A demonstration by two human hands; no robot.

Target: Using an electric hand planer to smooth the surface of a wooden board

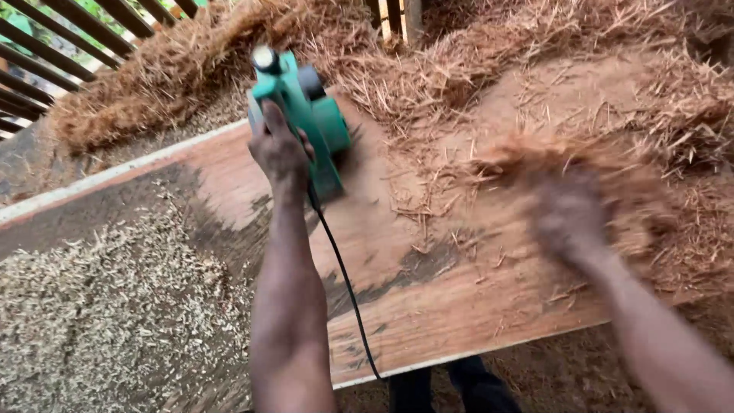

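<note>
The wide plank (428,298) lies mostly bare between the green electric planer (306,115) and the near edge, crossed only by the planer's black cord (344,283). To the right, loose shavings (612,176) cover the board, and what seems a blurred right hand (569,218) sits among them. Heaped shavings (153,84) and dark slats (46,61) close the far side.

- The left hand (279,149) is stretched far forward on a straight, bare arm, fingers curled closed in a grip, back of the hand up.
- The right hand (569,218) is blurred, reaching forward lower right, palm down; its fingers cannot be made out.
</note>
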